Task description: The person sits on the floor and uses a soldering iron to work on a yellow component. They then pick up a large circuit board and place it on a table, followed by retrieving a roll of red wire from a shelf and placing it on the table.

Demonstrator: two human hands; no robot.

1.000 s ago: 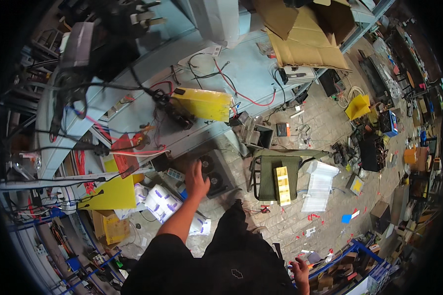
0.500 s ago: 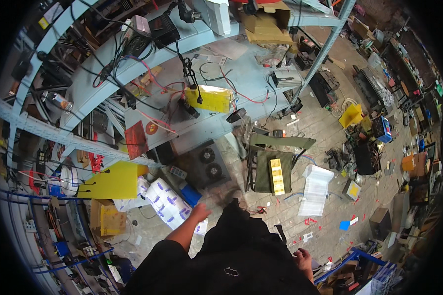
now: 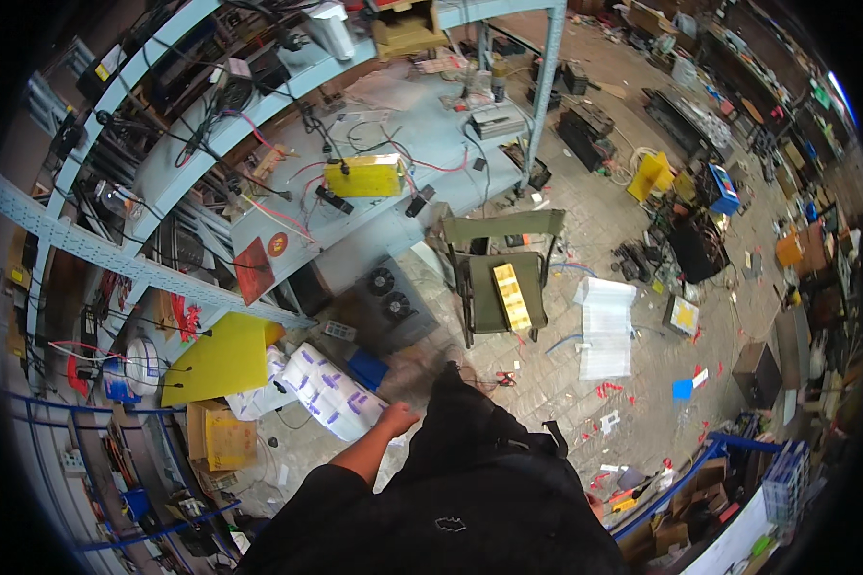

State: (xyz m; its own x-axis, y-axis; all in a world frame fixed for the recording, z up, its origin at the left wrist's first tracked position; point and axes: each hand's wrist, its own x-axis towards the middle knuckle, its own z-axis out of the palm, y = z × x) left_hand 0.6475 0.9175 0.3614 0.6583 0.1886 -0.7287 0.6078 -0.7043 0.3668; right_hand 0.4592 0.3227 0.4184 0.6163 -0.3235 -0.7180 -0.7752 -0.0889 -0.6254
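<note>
My left hand [image 3: 396,419] hangs low in front of me with its fingers curled in, and I see nothing in it. In the picture it lies at the near right end of a white package [image 3: 328,388] with purple marks; I cannot tell whether they touch. Of my right hand [image 3: 595,505], only a sliver shows beside my dark clothing, its fingers hidden. Ahead stands a green folding chair [image 3: 484,279], with a yellow strip-shaped piece [image 3: 511,297] on its seat.
A grey-blue shelving unit [image 3: 355,225] with cables and a yellow block [image 3: 364,176] stands ahead left. A dark case with two fans [image 3: 390,297] sits below it. Ribbed translucent sheeting [image 3: 605,328] and scraps lie on the floor. A blue-framed rack [image 3: 738,443] is near right.
The view has shifted, with the chair and shelves now further left in the picture. My left hand sits slightly further right. My right hand has mostly slipped behind my clothing.
</note>
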